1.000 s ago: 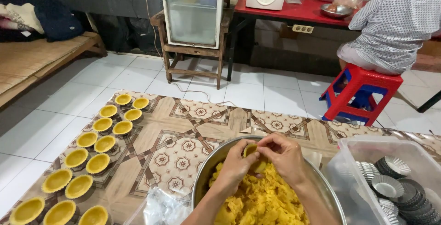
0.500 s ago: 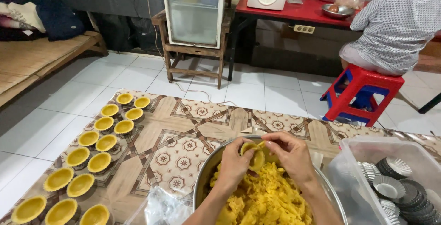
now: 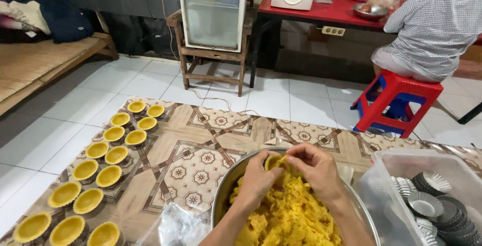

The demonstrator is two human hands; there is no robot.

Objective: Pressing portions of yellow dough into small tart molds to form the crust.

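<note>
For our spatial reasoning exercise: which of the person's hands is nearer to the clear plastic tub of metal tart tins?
Right. The right hand is over the bowl's right half, beside the clear plastic tub; the left hand lies farther left, beyond it.

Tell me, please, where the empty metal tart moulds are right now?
In the head view, the metal tart moulds are stacked in the clear plastic tub at lower right, beside the metal bowl.

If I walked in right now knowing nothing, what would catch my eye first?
Probably the big metal bowl of bright yellow dough at the bottom, with the left hand and right hand pinching a piece over it. Next, two rows of dough-lined tart shells run along the patterned mat's left edge. A red stool stands out at upper right.
</note>
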